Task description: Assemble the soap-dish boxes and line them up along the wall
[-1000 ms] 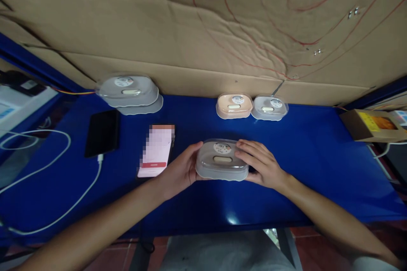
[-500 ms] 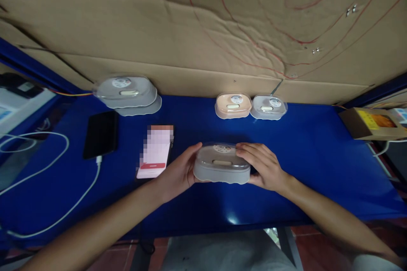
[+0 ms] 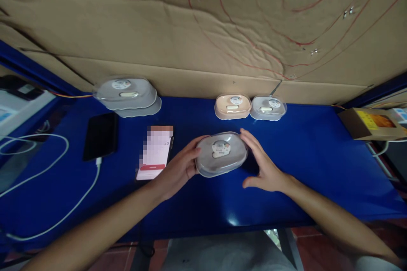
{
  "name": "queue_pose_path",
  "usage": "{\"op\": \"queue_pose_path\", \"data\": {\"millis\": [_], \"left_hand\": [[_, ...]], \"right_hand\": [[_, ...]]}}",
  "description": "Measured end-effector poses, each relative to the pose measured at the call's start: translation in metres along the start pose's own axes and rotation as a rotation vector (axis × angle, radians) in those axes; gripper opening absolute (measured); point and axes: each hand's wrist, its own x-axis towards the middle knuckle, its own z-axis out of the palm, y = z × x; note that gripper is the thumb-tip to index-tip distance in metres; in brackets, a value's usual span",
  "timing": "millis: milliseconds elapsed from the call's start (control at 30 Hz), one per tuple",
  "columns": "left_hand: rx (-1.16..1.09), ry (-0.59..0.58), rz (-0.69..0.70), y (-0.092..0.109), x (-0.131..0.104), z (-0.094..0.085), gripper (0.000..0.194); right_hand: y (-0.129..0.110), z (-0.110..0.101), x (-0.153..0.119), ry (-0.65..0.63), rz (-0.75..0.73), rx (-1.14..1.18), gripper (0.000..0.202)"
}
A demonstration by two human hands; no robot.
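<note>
A grey oval plastic box (image 3: 230, 163) with a clear lid and a round white label is held up over the blue table (image 3: 305, 165), its top tipped towards me. My left hand (image 3: 187, 161) grips its left end, thumb on the lid's edge and the other fingers mostly hidden behind and below. By the box's right end is my right hand (image 3: 261, 165), fingers and thumb spread apart, with nothing in its grasp. Whether its fingertips still touch the rim I cannot tell.
Along the cardboard wall (image 3: 178, 51) stand a peach box (image 3: 222, 112), a grey box (image 3: 276, 114) and stacked grey boxes (image 3: 140, 95). To the left lie a lit phone (image 3: 155, 152) and a black phone (image 3: 100, 137) on a white cable (image 3: 85, 201). A cardboard carton (image 3: 354, 125) is at right.
The box has tilted so its labelled lid faces me more. My right hand has let go of its right end and spread its fingers; my left hand keeps its grip.
</note>
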Motion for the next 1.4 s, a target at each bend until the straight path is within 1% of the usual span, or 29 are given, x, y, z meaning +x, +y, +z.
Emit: {"op": "queue_pose_path", "data": {"millis": [67, 133, 233, 300, 400, 467, 500, 567, 600, 700, 767, 867, 967, 1033, 1100, 1133, 1200, 1267, 1300, 1367, 1400], "left_hand": [[0.071, 0.003, 0.047, -0.001, 0.0, 0.001, 0.055], [0.143, 0.015, 0.057, -0.003, 0.0, 0.002, 0.059], [0.194, 0.091, 0.069, -0.004, 0.0, 0.003, 0.06], [0.173, 0.167, 0.105, -0.001, 0.003, 0.002, 0.058], [0.166, 0.279, 0.22, 0.011, 0.01, -0.005, 0.056], [0.209, 0.312, 0.293, 0.02, 0.013, -0.012, 0.055], [0.235, 0.311, 0.311, 0.023, 0.014, -0.014, 0.054], [0.282, 0.273, 0.303, 0.026, 0.014, -0.015, 0.054], [0.305, 0.231, 0.278, 0.025, 0.013, -0.014, 0.054], [0.361, 0.083, 0.196, 0.018, 0.007, -0.006, 0.051], [0.395, 0.026, 0.177, 0.014, 0.003, -0.001, 0.051], [0.451, -0.046, 0.171, 0.009, 0.001, -0.001, 0.052], [0.496, -0.119, 0.179, 0.005, 0.001, -0.003, 0.05], [0.506, -0.143, 0.21, 0.001, 0.001, -0.002, 0.05], [0.538, -0.154, 0.276, -0.003, 0.0, -0.001, 0.051], [0.579, -0.155, 0.326, -0.005, -0.001, -0.001, 0.053], [0.705, -0.154, 0.439, -0.008, -0.002, -0.002, 0.054], [0.863, -0.152, 0.533, -0.01, -0.002, -0.006, 0.052], [0.947, -0.152, 0.574, -0.011, -0.001, -0.009, 0.05], [1.123, -0.148, 0.635, -0.012, 0.002, -0.014, 0.046], [1.206, -0.143, 0.658, -0.012, 0.005, -0.016, 0.045]], "right_hand": [[0.005, 0.002, 0.0, 0.028, 0.108, 0.125, 0.094], [0.011, 0.005, 0.002, 0.059, 0.207, 0.251, 0.078], [0.02, 0.009, 0.004, 0.072, 0.268, 0.388, 0.069], [0.022, 0.01, 0.006, 0.083, 0.267, 0.379, 0.064], [0.018, 0.009, 0.006, 0.074, 0.22, 0.243, 0.062], [0.013, 0.008, 0.006, 0.043, 0.182, 0.158, 0.058], [0.011, 0.008, 0.006, 0.032, 0.169, 0.134, 0.057], [0.011, 0.009, 0.005, 0.035, 0.165, 0.141, 0.059], [0.013, 0.01, 0.005, 0.046, 0.174, 0.179, 0.061], [0.027, 0.01, 0.007, 0.082, 0.252, 0.381, 0.069], [0.037, 0.008, 0.009, 0.091, 0.319, 0.483, 0.069], [0.044, 0.003, 0.012, 0.087, 0.379, 0.51, 0.068], [0.037, -0.004, 0.015, 0.018, 0.4, 0.506, 0.063], [0.031, -0.017, 0.018, -0.041, 0.407, 0.512, 0.059], [0.03, -0.04, 0.018, -0.049, 0.422, 0.486, 0.057], [0.032, -0.057, 0.017, -0.018, 0.444, 0.432, 0.056], [0.041, -0.097, 0.008, 0.063, 0.506, 0.319, 0.056], [0.054, -0.14, -0.008, 0.108, 0.6, 0.238, 0.063], [0.062, -0.16, -0.018, 0.156, 0.663, 0.194, 0.065], [0.078, -0.19, -0.038, 0.319, 0.758, 0.105, 0.063], [0.086, -0.2, -0.047, 0.383, 0.782, 0.072, 0.062]]}}
